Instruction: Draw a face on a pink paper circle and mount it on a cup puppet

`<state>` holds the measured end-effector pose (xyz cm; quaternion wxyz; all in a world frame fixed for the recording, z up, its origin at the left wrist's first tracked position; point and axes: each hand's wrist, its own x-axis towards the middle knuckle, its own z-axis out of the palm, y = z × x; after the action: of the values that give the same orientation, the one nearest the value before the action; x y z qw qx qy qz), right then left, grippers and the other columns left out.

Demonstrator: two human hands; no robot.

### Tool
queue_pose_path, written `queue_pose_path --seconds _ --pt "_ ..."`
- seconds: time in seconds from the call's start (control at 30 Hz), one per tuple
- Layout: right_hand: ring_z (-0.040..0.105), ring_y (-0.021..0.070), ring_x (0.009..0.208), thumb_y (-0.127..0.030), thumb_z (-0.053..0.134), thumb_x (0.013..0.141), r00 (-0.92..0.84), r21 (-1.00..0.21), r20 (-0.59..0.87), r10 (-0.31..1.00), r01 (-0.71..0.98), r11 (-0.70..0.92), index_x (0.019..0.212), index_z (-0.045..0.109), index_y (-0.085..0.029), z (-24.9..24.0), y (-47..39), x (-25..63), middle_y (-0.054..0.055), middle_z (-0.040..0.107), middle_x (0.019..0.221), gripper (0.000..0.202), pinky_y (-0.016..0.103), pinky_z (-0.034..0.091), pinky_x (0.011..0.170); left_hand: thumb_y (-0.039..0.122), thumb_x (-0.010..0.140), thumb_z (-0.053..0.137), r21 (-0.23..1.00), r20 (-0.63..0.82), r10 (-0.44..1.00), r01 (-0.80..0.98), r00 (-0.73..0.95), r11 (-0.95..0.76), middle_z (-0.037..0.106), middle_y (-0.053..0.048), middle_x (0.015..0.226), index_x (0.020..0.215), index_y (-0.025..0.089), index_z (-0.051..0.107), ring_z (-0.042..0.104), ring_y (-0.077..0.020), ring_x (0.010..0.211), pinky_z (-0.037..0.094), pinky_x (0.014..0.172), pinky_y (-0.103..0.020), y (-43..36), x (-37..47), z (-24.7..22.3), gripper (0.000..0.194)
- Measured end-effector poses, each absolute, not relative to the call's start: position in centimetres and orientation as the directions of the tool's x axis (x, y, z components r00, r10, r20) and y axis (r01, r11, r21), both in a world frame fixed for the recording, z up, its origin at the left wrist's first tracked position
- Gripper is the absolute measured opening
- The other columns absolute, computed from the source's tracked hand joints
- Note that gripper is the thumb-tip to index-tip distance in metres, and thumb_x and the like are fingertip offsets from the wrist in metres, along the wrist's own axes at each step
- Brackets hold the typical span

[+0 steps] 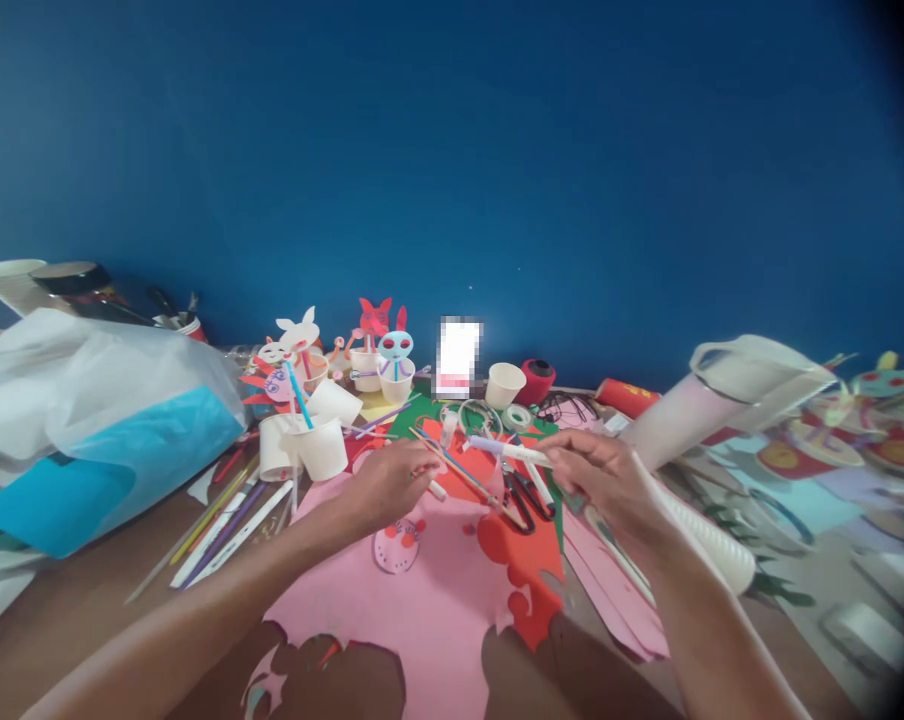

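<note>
My right hand [591, 465] holds a white marker [523, 453] with a pale lavender end pointing left. My left hand [396, 485] is closed in a pinch above the cut pink paper [437, 590]; whatever sits in its fingers is too small to name. A small white cylinder [438, 490] shows just below those fingertips. Beneath the left hand lies a pink paper face [397, 548] with orange cheeks and drawn dots. Between the hands are thin coloured sticks [459, 466], orange-red paper [489, 540] and black-handled scissors [525, 500].
White paper cups [321, 450] with paper animal figures [396, 347] stand at the back left. A plastic bag and blue paper [152, 470] lie left, near loose markers [219, 535]. A white jug [722, 390] and stacked cups [714, 545] are right. A blue wall [452, 180] rises behind.
</note>
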<state>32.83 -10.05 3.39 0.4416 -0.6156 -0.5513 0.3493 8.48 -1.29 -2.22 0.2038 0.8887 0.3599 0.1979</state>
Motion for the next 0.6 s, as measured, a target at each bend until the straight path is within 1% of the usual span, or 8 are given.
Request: queue_pose_path --seconds 0.07,0.13,0.23,0.33,0.4,0.47,0.53,0.6 --pt "0.036 0.0082 0.041 -0.038 0.055 0.078 0.156 -0.927 0.061 0.986 0.376 -0.002 0.077 0.066 -0.015 3.4 -10.1 32.6 -0.005 0.043 0.046 0.026 0.022 0.026 0.041 0.017 0.083 0.053 0.451 0.156 0.717 0.596 0.680 -0.664 0.070 -0.004 0.085 0.077 0.021 0.068 0.063 -0.0202 0.084 0.046 0.071 -0.028 -0.9 9.5 -2.7 0.017" --pt "0.035 0.0078 0.040 -0.039 0.054 0.078 0.148 -0.915 0.042 0.988 0.404 -0.022 0.078 0.066 -0.015 3.0 -10.0 32.2 -0.005 0.043 0.045 0.027 0.021 0.026 0.040 0.017 0.080 0.054 0.392 0.119 0.736 0.649 0.667 -0.652 0.068 -0.007 0.081 0.069 0.018 0.066 0.063 -0.0240 0.081 0.045 0.069 -0.031 -0.5 10.4 -3.3 0.016" --pt "0.036 0.0078 0.039 -0.039 0.052 0.079 0.136 -0.895 0.024 0.990 0.443 -0.039 0.079 0.065 -0.016 2.5 -9.6 31.7 -0.005 0.044 0.046 0.026 0.020 0.027 0.038 0.019 0.079 0.056 0.320 0.085 0.761 0.706 0.643 -0.632 0.067 -0.011 0.081 0.069 0.015 0.064 0.063 -0.0266 0.079 0.044 0.070 -0.035 0.0 11.4 -3.9 0.014" --pt "0.036 0.0077 0.039 -0.038 0.052 0.080 0.133 -0.889 0.024 0.991 0.457 -0.040 0.080 0.065 -0.017 2.2 -9.4 31.6 -0.006 0.044 0.046 0.025 0.020 0.027 0.037 0.024 0.080 0.059 0.277 0.060 0.766 0.727 0.639 -0.628 0.067 -0.011 0.084 0.075 0.015 0.064 0.062 -0.0262 0.082 0.044 0.074 -0.036 -0.1 12.1 -4.0 0.012" --pt "0.034 0.0074 0.038 -0.038 0.052 0.080 0.138 -0.894 0.023 0.990 0.445 -0.041 0.081 0.065 -0.017 2.2 -9.4 31.8 -0.006 0.044 0.046 0.025 0.019 0.026 0.036 0.022 0.083 0.058 0.263 0.050 0.765 0.730 0.642 -0.631 0.067 -0.011 0.088 0.079 0.014 0.064 0.062 -0.0257 0.087 0.045 0.079 -0.038 -0.3 12.3 -4.1 0.011" --pt "0.033 0.0071 0.038 -0.038 0.052 0.081 0.144 -0.896 0.026 0.989 0.443 -0.041 0.081 0.065 -0.017 2.2 -9.4 31.9 -0.006 0.044 0.047 0.025 0.019 0.025 0.035 0.022 0.088 0.056 0.258 0.048 0.762 0.729 0.646 -0.634 0.066 -0.010 0.095 0.089 0.013 0.064 0.061 -0.0242 0.093 0.046 0.084 -0.040 -0.3 12.5 -4.3 0.012" --pt "0.033 0.0070 0.037 -0.038 0.052 0.081 0.146 -0.893 0.029 0.989 0.448 -0.041 0.082 0.066 -0.017 2.1 -9.3 32.0 -0.006 0.045 0.047 0.025 0.019 0.025 0.035 0.027 0.091 0.056 0.262 0.050 0.757 0.722 0.652 -0.640 0.064 -0.008 0.105 0.101 0.014 0.062 0.060 -0.0222 0.097 0.048 0.086 -0.043 -0.3 12.5 -4.6 0.019" --pt "0.033 0.0070 0.037 -0.038 0.053 0.080 0.149 -0.893 0.029 0.988 0.448 -0.041 0.082 0.066 -0.017 1.9 -9.3 32.1 -0.006 0.045 0.046 0.025 0.019 0.025 0.035 0.032 0.091 0.056 0.274 0.052 0.752 0.715 0.657 -0.644 0.060 -0.008 0.113 0.112 0.016 0.058 0.060 -0.0210 0.098 0.050 0.085 -0.043 -0.2 12.5 -4.8 0.026"
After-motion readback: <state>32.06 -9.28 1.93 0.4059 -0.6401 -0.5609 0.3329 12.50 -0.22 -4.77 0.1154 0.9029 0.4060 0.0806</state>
